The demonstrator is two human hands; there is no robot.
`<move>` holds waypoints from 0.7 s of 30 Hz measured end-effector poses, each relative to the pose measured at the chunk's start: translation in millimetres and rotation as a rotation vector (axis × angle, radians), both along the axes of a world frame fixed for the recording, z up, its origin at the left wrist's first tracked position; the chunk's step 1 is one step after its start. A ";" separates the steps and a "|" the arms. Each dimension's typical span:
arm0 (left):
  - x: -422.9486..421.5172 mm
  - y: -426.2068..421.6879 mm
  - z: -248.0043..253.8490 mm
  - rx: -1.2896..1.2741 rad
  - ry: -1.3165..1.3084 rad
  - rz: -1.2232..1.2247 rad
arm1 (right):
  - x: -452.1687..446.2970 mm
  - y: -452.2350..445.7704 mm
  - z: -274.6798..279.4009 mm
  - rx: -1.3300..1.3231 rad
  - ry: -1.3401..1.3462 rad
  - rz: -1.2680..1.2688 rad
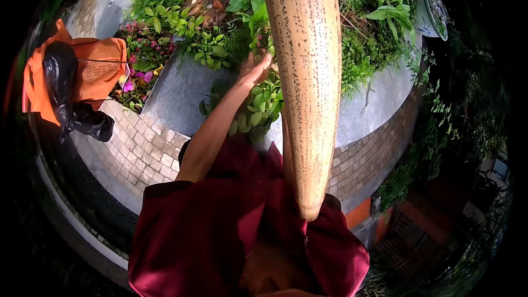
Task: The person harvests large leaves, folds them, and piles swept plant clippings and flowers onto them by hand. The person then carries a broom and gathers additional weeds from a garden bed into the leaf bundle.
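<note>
In the head view, the left hand [254, 72] is among leafy shoots [267, 100] by the stone kerb [179, 96]; its fingers look extended, though whether they pinch a stem I cannot tell. A speckled bamboo-like pole [307, 88] hides the right hand, its state unknown. Handling shoots seems the current step, calling for a sure hold. An orange bag [102, 55] and black plastic bag [59, 71] conceal any contents.
</note>
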State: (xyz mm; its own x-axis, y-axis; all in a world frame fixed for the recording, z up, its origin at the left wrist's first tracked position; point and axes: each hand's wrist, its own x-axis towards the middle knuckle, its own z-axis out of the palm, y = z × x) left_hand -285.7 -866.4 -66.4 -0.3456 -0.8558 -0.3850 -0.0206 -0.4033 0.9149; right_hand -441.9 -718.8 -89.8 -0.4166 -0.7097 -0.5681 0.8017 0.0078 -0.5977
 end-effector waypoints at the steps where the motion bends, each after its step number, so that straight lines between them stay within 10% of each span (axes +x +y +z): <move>1: -2.0 -2.5 10.2 -0.019 -0.015 -0.012 | 0.1 3.8 3.3 -0.004 0.004 -0.013; 21: -66.4 -82.7 170.6 -0.628 -0.514 -0.900 | 5.0 -39.9 79.1 -0.160 0.028 -0.206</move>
